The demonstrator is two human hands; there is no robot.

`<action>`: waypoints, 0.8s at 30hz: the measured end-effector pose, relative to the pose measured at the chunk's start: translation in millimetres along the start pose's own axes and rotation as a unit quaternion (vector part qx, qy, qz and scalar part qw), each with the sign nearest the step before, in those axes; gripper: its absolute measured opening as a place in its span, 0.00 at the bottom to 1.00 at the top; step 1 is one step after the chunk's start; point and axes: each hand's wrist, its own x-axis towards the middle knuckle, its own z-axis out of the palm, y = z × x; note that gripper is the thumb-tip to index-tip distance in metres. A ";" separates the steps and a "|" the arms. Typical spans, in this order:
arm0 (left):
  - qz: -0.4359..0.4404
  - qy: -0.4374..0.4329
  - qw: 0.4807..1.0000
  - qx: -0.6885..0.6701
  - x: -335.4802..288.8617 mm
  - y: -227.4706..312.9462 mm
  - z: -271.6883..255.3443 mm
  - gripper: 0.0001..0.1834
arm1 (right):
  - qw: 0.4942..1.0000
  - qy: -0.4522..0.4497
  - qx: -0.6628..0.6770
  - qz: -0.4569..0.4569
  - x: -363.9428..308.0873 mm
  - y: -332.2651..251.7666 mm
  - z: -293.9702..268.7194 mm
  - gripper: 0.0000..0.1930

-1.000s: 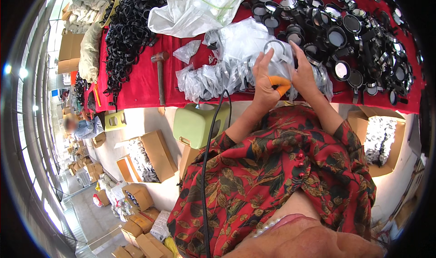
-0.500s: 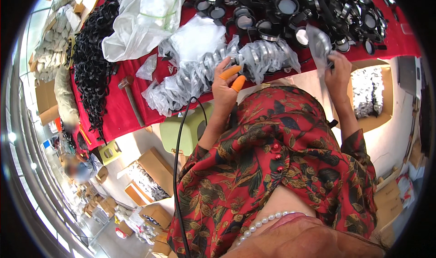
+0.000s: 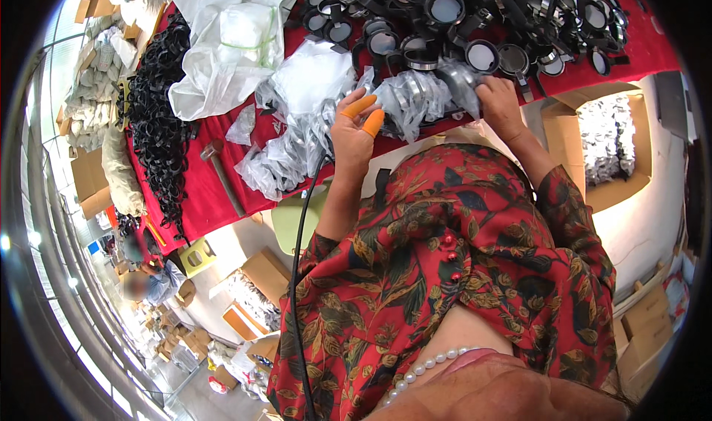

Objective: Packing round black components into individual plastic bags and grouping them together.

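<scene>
My right hand (image 3: 501,108) is closed on a round metal-banded piece in a clear plastic bag (image 3: 461,86), held at the right end of a row of similar bagged pieces (image 3: 412,102) along the table's near edge. To its left, my left hand (image 3: 354,132) is beside the same row, two fingers in orange finger cots. Those fingers stand apart, and I see nothing between them. Behind the row lies a heap of unbagged round black-rimmed pieces with pale discs and metal bands (image 3: 446,9). A stack of clear plastic bags (image 3: 315,71) lies just beyond my left hand.
The table has a red cloth (image 3: 193,187). On it are a hammer (image 3: 222,178), a pile of black straps (image 3: 159,124) and a large white plastic sack (image 3: 193,80). A black cable (image 3: 295,287) hangs before me. An open carton (image 3: 565,135) stands below on the right.
My right hand has moved left, bringing the bagged piece down from beside the heap to the row's right end. My left hand has shifted slightly left; the view has turned a little.
</scene>
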 end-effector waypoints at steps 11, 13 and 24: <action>0.009 0.209 0.968 0.136 51.3 6.7 -51.7 0.16 | 0.987 -0.119 0.079 0.070 -7.4 7.2 18.3 0.09; 0.024 0.235 0.951 0.201 71.4 -5.4 -62.2 0.14 | 0.993 -0.083 0.064 0.048 -3.0 -3.7 2.6 0.10; 0.077 0.147 0.778 0.606 112.4 -39.6 -35.6 0.14 | 0.962 -0.034 -0.123 0.243 4.1 24.6 -31.4 0.24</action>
